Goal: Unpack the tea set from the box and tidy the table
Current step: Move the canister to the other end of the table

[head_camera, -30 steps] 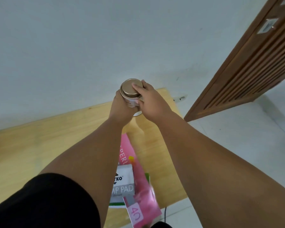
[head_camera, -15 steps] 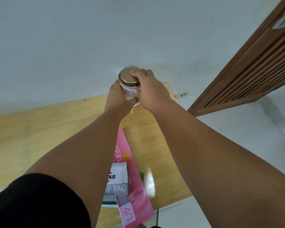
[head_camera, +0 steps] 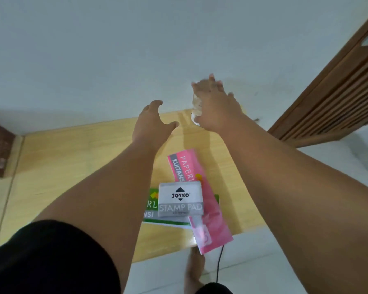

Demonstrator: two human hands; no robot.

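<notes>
A small glass jar (head_camera: 196,107) stands at the far right corner of the wooden table (head_camera: 77,158), close to the white wall. My right hand (head_camera: 216,107) lies over it with fingers spread and fairly straight, covering the lid and most of the glass; the hand is blurred. My left hand (head_camera: 152,122) hovers to the left of the jar, apart from it, with relaxed fingers and nothing in it. No box or other tea set piece is in view.
A grey Joyko stamp pad box (head_camera: 180,198) lies on a pink receipt book (head_camera: 200,200) and a green one (head_camera: 151,209) near the table's front edge. A slatted wooden door (head_camera: 336,96) is on the right. A black cable (head_camera: 219,264) and my foot (head_camera: 194,270) are on the floor.
My left hand has come off the jar and moved left, now open. The jar went from lifted in both hands to the table corner, with my right hand's fingers spread over it.
</notes>
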